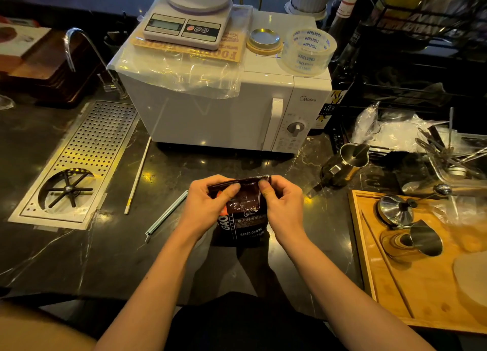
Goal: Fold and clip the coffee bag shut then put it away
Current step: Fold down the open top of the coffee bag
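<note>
Coffee bag (243, 213): one, dark and glossy, standing upright on the dark marble surface (105, 250) at near centre, in front of the microwave (224, 108). Its top edge is pinched flat; I judge the fold is starting and is not finished.

Left hand (208, 206): your fingers (232, 190) are closed on the left end of the bag's top strip, thumb on the near face.

Right hand (283, 206): your fingers are closed on the right end of the same strip. The two hands are near each other with only the middle of the top showing between them.

Handling, as a judgement: the film looks thin, soft and slick, so it will crease readily but may spring back. The lower body looks filled and should stay upright. Hold at both top corners, as you do now, and keep the fold pressed until the clip is on.

Clip: two long pale bars lie on the surface to the left of the bag. One greenish channel-shaped bar (166, 215) lies just beside your left hand, and one white rod (137, 175) lies further left. I judge these are the two halves of a slide-on sealing clip; neither is touched.

Count of surroundings: one microwave, carrying one kitchen scale (189, 21) and one tape roll (309, 50); one perforated drain tray (79, 163) at left; one steel pitcher (347, 163) at right; one wooden tray (421, 285) at near right.

Storage place: cannot tell from this view.
</note>
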Demonstrator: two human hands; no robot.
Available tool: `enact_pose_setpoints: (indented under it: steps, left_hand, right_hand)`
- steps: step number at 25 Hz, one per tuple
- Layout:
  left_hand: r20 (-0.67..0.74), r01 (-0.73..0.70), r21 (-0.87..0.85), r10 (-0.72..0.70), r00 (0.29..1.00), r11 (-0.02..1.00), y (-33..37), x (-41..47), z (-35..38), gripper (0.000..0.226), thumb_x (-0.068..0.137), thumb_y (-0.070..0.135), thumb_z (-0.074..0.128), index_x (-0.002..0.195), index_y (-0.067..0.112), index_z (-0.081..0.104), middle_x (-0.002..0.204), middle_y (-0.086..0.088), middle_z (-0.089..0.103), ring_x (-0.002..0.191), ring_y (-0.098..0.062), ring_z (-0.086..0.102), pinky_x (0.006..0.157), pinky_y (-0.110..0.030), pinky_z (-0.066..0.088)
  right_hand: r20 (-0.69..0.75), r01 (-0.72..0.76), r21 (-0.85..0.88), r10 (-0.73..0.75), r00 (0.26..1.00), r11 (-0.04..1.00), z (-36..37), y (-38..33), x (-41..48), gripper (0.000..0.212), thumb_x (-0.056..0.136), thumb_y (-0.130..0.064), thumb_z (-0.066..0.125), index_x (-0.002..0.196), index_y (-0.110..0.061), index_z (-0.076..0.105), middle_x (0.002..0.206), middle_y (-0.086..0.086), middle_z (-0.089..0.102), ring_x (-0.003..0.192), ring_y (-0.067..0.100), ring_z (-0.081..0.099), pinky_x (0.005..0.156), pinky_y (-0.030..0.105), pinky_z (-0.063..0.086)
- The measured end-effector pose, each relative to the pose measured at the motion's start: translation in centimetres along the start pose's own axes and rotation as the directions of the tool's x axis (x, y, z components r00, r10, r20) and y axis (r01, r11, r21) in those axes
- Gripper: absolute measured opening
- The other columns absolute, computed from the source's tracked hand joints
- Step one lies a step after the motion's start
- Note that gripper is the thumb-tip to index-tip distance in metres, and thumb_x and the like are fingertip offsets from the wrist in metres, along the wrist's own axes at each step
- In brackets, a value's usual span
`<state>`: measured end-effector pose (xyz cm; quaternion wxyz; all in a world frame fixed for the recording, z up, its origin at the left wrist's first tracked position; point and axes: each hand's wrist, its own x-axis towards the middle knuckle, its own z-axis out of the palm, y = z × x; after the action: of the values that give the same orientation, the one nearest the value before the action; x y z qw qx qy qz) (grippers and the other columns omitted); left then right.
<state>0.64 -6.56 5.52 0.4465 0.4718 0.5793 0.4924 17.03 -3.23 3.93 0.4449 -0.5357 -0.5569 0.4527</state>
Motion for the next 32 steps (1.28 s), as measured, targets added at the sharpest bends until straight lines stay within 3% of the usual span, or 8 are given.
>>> enact_pose_setpoints:
  steps: [3, 7, 9, 11, 16, 24, 28, 32]
  left_hand:
    - [-0.076, -0.018, 0.009, 0.018, 0.997, 1.000, 0.3, -0.4, -1.0, 0.012, 0.086, 0.011, 0.068, 0.088, 0.021, 0.074, 0.084, 0.004, 0.075, 0.081, -0.012, 0.072, 0.070, -0.033, 0.060]
    - [-0.091, 0.021, -0.023, -0.023, 0.996, 1.000, -0.2, -1.6, -2.0, 0.015, 0.087, 0.013, 0.069, 0.098, 0.023, 0.072, 0.093, -0.001, 0.074, 0.085, -0.031, 0.069, 0.071, -0.047, 0.060]
    - [-0.128, 0.042, -0.045, -0.048, 0.991, 0.998, -0.8, -1.9, -2.0, 0.017, 0.087, 0.009, 0.068, 0.103, 0.015, 0.071, 0.103, 0.003, 0.073, 0.099, -0.017, 0.069, 0.088, -0.040, 0.058]
    - [-0.177, 0.046, -0.056, -0.056, 0.983, 0.997, -1.1, -2.1, -1.9, 0.015, 0.088, 0.008, 0.066, 0.101, 0.015, 0.071, 0.109, 0.003, 0.072, 0.104, -0.009, 0.067, 0.091, -0.034, 0.056]
    - [-0.250, 0.038, -0.020, -0.042, 0.967, 0.999, -1.1, -1.9, -1.2, 0.017, 0.089, 0.009, 0.065, 0.095, 0.025, 0.069, 0.095, 0.005, 0.072, 0.093, -0.008, 0.070, 0.075, -0.023, 0.058]
    - [-0.294, 0.021, -0.011, -0.023, 0.956, 1.000, -1.2, -2.8, -1.1, 0.016, 0.088, 0.004, 0.065, 0.098, 0.015, 0.071, 0.094, 0.001, 0.073, 0.093, -0.009, 0.070, 0.080, -0.027, 0.059]
    - [-0.329, 0.001, 0.000, -0.001, 0.944, 1.000, -1.2, -4.0, -1.9, 0.018, 0.088, 0.004, 0.064, 0.098, 0.018, 0.071, 0.096, 0.000, 0.073, 0.095, -0.011, 0.070, 0.079, -0.025, 0.058]
    - [-0.445, 0.003, -0.046, -0.024, 0.895, 0.999, -1.6, -6.4, -3.6, 0.022, 0.087, -0.001, 0.064, 0.091, 0.020, 0.071, 0.082, 0.009, 0.075, 0.080, -0.004, 0.070, 0.069, -0.018, 0.056]
  right_hand:
    - [0.041, 0.027, -0.011, -0.026, 0.999, 1.000, 1.3, -0.5, 0.1, 0.014, 0.093, -0.017, 0.060, 0.084, -0.017, 0.071, 0.078, 0.005, 0.073, 0.077, 0.023, 0.070, 0.072, 0.049, 0.059]
    - [0.080, 0.028, 0.002, -0.028, 0.996, 1.000, 1.9, -0.4, 0.2, 0.015, 0.094, -0.014, 0.058, 0.086, -0.014, 0.071, 0.079, 0.007, 0.072, 0.078, 0.023, 0.070, 0.071, 0.045, 0.059]
    - [0.062, 0.032, -0.001, -0.032, 0.998, 0.999, 1.5, 0.0, 0.6, 0.016, 0.095, -0.013, 0.057, 0.087, -0.016, 0.071, 0.079, 0.004, 0.072, 0.077, 0.019, 0.069, 0.070, 0.040, 0.059]
    - [0.070, 0.053, -0.020, -0.052, 0.996, 0.998, 1.0, 0.2, 0.8, 0.016, 0.095, -0.015, 0.057, 0.087, -0.016, 0.071, 0.079, 0.002, 0.072, 0.077, 0.016, 0.069, 0.069, 0.036, 0.058]
    - [0.189, 0.031, -0.012, -0.028, 0.982, 0.999, 0.3, -0.3, 1.2, 0.015, 0.096, -0.016, 0.058, 0.088, -0.014, 0.070, 0.080, -0.002, 0.071, 0.079, 0.011, 0.069, 0.068, 0.023, 0.053]
    - [0.353, 0.018, 0.060, -0.038, 0.935, 0.998, -1.4, -1.1, 1.3, 0.022, 0.092, -0.022, 0.063, 0.112, -0.017, 0.069, 0.109, 0.002, 0.073, 0.108, 0.018, 0.066, 0.089, 0.033, 0.057]
    - [0.389, 0.026, 0.071, -0.052, 0.920, 0.997, -1.1, -1.6, 1.2, 0.023, 0.091, -0.022, 0.062, 0.111, -0.015, 0.070, 0.107, 0.001, 0.073, 0.105, 0.015, 0.068, 0.088, 0.031, 0.056]
    - [0.415, 0.023, 0.117, -0.070, 0.907, 0.993, 0.0, -1.3, 1.0, 0.018, 0.094, -0.014, 0.059, 0.105, -0.013, 0.073, 0.100, 0.001, 0.075, 0.099, 0.013, 0.069, 0.087, 0.028, 0.056]
